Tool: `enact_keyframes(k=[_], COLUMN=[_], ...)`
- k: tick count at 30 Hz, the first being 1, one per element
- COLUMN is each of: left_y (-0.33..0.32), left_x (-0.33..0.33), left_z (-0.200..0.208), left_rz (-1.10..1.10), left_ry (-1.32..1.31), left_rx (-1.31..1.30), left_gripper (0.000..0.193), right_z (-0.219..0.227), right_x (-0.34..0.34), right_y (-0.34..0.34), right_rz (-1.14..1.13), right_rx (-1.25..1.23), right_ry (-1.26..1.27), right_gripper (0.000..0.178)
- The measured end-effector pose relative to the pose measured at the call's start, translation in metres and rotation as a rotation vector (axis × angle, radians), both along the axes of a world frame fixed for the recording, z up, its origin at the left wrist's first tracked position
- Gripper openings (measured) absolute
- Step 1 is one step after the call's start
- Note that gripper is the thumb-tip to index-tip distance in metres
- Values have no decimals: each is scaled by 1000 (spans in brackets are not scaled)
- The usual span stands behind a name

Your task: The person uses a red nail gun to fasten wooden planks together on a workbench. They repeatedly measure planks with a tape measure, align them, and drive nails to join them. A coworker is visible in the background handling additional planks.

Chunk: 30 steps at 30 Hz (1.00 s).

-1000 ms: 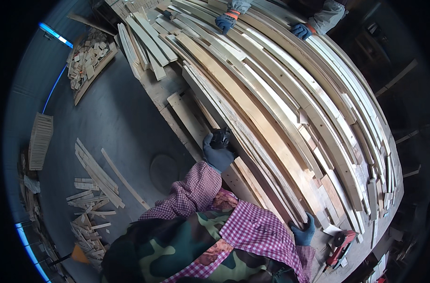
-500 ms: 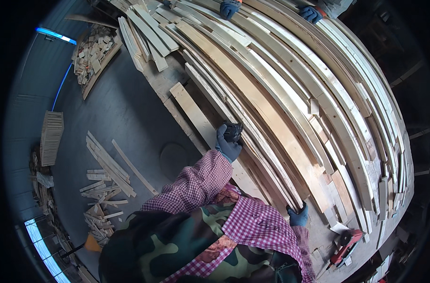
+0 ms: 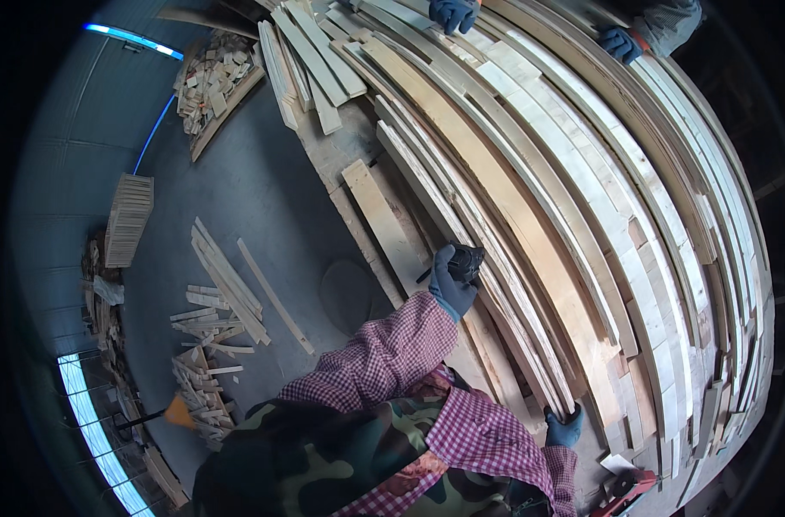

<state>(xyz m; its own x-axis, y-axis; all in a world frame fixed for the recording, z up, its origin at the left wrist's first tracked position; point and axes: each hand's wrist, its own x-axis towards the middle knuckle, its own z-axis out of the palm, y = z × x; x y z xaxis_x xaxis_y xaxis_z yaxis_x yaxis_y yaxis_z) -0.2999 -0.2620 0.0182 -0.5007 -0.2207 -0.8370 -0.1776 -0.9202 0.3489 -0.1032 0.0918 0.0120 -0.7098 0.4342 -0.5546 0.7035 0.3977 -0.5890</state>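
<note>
My left hand (image 3: 450, 289), in a blue-grey glove, is closed around a small black hand tool (image 3: 467, 263) whose kind I cannot make out. The tool rests against long, narrow pale wooden strips (image 3: 532, 349) lying side by side on the workbench. At the strips' near end, my right hand (image 3: 566, 427), gloved alike, has its fingers curled round the end of a strip. A wide yellowish board (image 3: 504, 194) lies just to the right of these strips. Left of them, a shorter plank (image 3: 380, 220) lies near the bench's edge.
Many long boards (image 3: 582, 185) cover the bench to the right. A red hand tool (image 3: 625, 493) lies by the near edge. Across the bench are another person's gloved hands (image 3: 454, 15). Scrap strips (image 3: 229, 280) lie on the floor at left, with an offcut pile (image 3: 216, 82) beyond.
The view has shifted, so the bench and boards sit farther right and lower. My left hand still holds the black tool, and my right hand stays at the strip's end.
</note>
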Motion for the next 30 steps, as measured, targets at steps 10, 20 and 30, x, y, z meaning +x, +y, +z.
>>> enact_keyframes(k=[10, 20, 30], left_y=[-20, -56, -82], left_x=[-3, 33, 129], left_z=[-11, -18, 7], left_rz=[-241, -136, -243], left_ry=[-43, 105, 36], left_rx=[-126, 85, 202], left_gripper=[34, 26, 27], right_z=[-6, 56, 0], right_x=[4, 6, 105], right_y=[-2, -60, -47], right_rz=[107, 106, 121], right_rx=[-44, 318, 570], right_ry=[-74, -198, 130], right_gripper=[81, 91, 79])
